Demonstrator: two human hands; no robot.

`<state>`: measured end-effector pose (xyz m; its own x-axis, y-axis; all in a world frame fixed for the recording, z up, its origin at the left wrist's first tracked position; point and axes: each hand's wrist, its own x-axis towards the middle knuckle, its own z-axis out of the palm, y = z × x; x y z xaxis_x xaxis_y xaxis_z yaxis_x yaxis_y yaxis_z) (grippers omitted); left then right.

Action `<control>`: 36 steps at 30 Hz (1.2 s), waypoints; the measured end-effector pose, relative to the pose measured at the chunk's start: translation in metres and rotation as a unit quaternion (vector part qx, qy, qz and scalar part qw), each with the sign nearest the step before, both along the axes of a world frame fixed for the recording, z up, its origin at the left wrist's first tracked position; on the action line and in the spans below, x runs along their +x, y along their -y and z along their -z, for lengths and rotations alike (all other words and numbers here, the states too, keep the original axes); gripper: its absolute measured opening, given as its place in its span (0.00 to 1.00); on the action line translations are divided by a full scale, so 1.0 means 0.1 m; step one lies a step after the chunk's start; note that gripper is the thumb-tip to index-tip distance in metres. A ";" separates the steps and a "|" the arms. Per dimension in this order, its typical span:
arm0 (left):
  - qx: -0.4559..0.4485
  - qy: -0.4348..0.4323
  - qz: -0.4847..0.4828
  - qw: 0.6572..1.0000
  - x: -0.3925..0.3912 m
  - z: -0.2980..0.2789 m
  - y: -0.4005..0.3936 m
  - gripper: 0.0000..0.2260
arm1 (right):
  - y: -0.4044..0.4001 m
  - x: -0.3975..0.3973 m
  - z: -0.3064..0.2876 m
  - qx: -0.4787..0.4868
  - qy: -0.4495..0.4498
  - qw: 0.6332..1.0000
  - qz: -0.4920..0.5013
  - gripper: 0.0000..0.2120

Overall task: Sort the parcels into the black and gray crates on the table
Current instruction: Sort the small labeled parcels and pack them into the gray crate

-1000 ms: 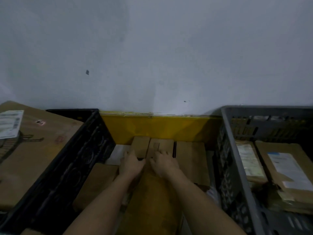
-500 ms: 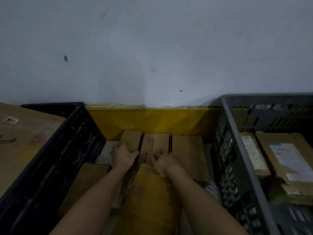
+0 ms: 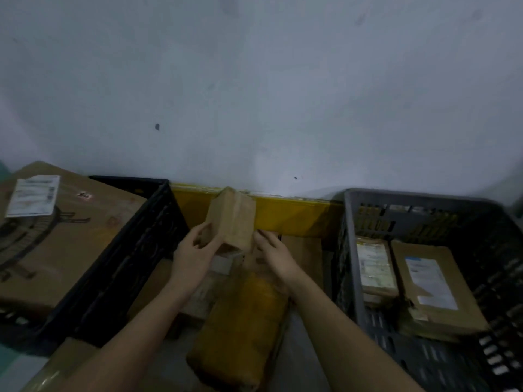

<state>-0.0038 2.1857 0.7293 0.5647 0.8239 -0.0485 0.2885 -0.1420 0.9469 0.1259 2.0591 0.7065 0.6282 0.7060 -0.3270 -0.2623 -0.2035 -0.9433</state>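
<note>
A small brown cardboard parcel (image 3: 233, 219) is raised above the pile between the two crates. My left hand (image 3: 195, 254) grips its left side and lower edge. My right hand (image 3: 273, 256) touches its right lower corner. The black crate (image 3: 135, 250) stands to the left with a big cardboard box (image 3: 65, 239) in it. The gray crate (image 3: 353, 250) stands to the right and holds two labelled brown parcels (image 3: 430, 284). A yellow padded parcel (image 3: 240, 329) lies under my forearms.
More brown parcels (image 3: 302, 250) lie flat in the gap between the crates, in front of a yellow wall of a bin (image 3: 291, 215). A plain gray wall rises right behind everything. Another cardboard piece (image 3: 70, 360) lies at the lower left.
Both hands were pressed on the flat parcels in the pile; now the small brown parcel has been taken hold of and lifted up out of the pile.
</note>
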 end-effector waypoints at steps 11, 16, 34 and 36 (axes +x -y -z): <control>-0.236 0.103 0.056 0.965 -0.12 -0.39 0.98 0.10 | 0.85 -0.23 -0.41 0.131 -0.188 0.970 0.075 0.24; -0.098 0.089 0.083 0.988 -0.16 -0.55 1.10 0.23 | 1.08 -0.21 -0.56 0.090 -0.069 0.983 0.146 0.11; -0.112 0.162 0.090 0.976 0.00 -1.06 1.52 0.17 | 1.63 -0.05 -1.05 0.139 -0.003 0.990 -0.015 0.25; -0.106 0.159 0.099 0.977 0.05 -1.10 1.63 0.17 | 1.69 -0.05 -1.08 0.145 0.021 0.989 0.024 0.24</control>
<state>0.0011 2.0231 0.8388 0.7265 0.6871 -0.0025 -0.0382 0.0441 0.9983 0.1205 1.8896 0.8144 0.6716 0.7358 -0.0869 -0.2236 0.0894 -0.9706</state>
